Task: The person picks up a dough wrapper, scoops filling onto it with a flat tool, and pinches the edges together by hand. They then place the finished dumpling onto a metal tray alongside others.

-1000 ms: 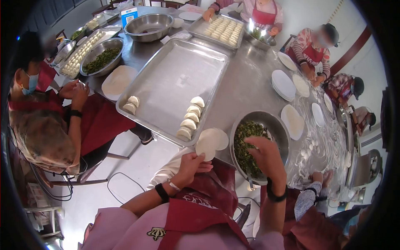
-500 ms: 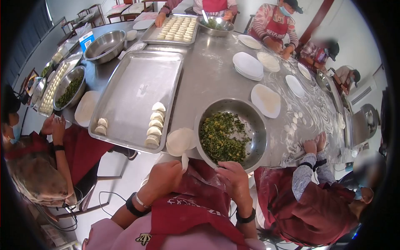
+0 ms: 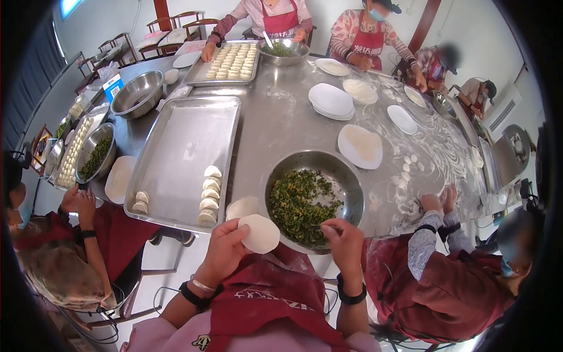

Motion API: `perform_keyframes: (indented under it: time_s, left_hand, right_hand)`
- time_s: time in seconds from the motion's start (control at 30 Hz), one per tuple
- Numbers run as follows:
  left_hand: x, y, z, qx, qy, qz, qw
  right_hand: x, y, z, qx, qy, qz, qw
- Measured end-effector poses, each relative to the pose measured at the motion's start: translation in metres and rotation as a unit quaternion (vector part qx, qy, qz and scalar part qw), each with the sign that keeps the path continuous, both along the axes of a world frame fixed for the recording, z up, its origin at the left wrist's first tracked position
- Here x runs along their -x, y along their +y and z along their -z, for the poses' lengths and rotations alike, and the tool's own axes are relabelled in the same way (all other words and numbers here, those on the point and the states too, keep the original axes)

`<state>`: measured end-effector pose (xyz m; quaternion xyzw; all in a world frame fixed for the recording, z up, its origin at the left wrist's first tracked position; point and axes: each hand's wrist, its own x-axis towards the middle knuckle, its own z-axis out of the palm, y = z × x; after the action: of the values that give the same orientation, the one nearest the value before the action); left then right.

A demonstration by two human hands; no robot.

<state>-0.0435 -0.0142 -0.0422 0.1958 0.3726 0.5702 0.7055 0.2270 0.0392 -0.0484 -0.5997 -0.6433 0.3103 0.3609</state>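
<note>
My left hand point(image 3: 226, 249) pinches a round white dough wrapper point(image 3: 260, 234) by its left edge, in front of the table edge. Behind it, more wrappers point(image 3: 241, 206) lie beside the steel bowl point(image 3: 353, 193). Chopped green filling with yellow bits point(image 3: 299, 196) covers much of the bowl's bottom. At the bowl's near right rim, my right hand point(image 3: 345, 243) is closed on a thin metal utensil point(image 3: 316, 226), whose tip is hidden in the filling. Left of the bowl, a large metal tray point(image 3: 182, 141) bears a row of folded dumplings point(image 3: 210, 196) and a few at its left corner point(image 3: 141, 202).
White plates point(image 3: 331, 101) and small dough pieces point(image 3: 406, 167) are on the floured steel table point(image 3: 264, 126). A far tray of dumplings point(image 3: 231, 61) and an empty-looking bowl point(image 3: 138, 97) stand beyond. Co-workers sit left point(image 3: 53, 258), right point(image 3: 451, 276) and across point(image 3: 281, 23).
My left hand has turned the wrapper from edge-on to face up and raised it toward the tray and bowl. My right hand has moved over the bowl's near rim. The view has shifted slightly.
</note>
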Motion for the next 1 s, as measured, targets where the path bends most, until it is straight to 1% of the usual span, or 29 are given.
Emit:
perform_keyframes:
  time_s: [0.03, 0.13, 0.23, 0.33, 0.43, 0.53, 0.63, 0.73, 1.0]
  left_hand:
    - [-0.002, 0.004, 0.001, 0.006, -0.017, 0.004, 1.000]
    - [-0.007, 0.016, 0.014, 0.022, -0.070, 0.011, 0.997]
    - [-0.010, 0.025, 0.031, 0.023, -0.108, 0.007, 0.994]
    - [-0.013, 0.030, 0.042, 0.013, -0.114, -0.016, 0.993]
    - [-0.014, 0.033, 0.049, 0.008, -0.118, -0.017, 0.993]
    - [-0.015, 0.034, 0.048, 0.018, -0.111, -0.020, 0.993]
    - [-0.015, 0.035, 0.049, 0.014, -0.115, -0.011, 0.993]
    - [-0.016, 0.034, 0.041, 0.010, -0.116, -0.011, 0.993]
    - [-0.015, 0.035, 0.029, -0.012, -0.120, -0.009, 0.993]
  right_hand:
    - [-0.003, 0.005, -0.002, 0.017, 0.032, 0.025, 0.999]
    - [-0.011, 0.036, 0.001, -0.037, 0.143, 0.109, 0.983]
    - [-0.020, 0.074, 0.021, -0.076, 0.181, 0.162, 0.967]
    - [-0.029, 0.105, 0.046, -0.092, 0.102, 0.184, 0.973]
    - [-0.022, 0.119, 0.063, -0.101, 0.087, 0.169, 0.977]
    - [-0.001, 0.115, 0.061, -0.026, 0.174, 0.144, 0.974]
    - [0.012, 0.106, 0.061, 0.029, 0.243, 0.095, 0.965]
    - [0.016, 0.103, 0.066, 0.087, 0.306, 0.094, 0.943]
    - [0.015, 0.099, 0.059, 0.148, 0.420, 0.132, 0.886]
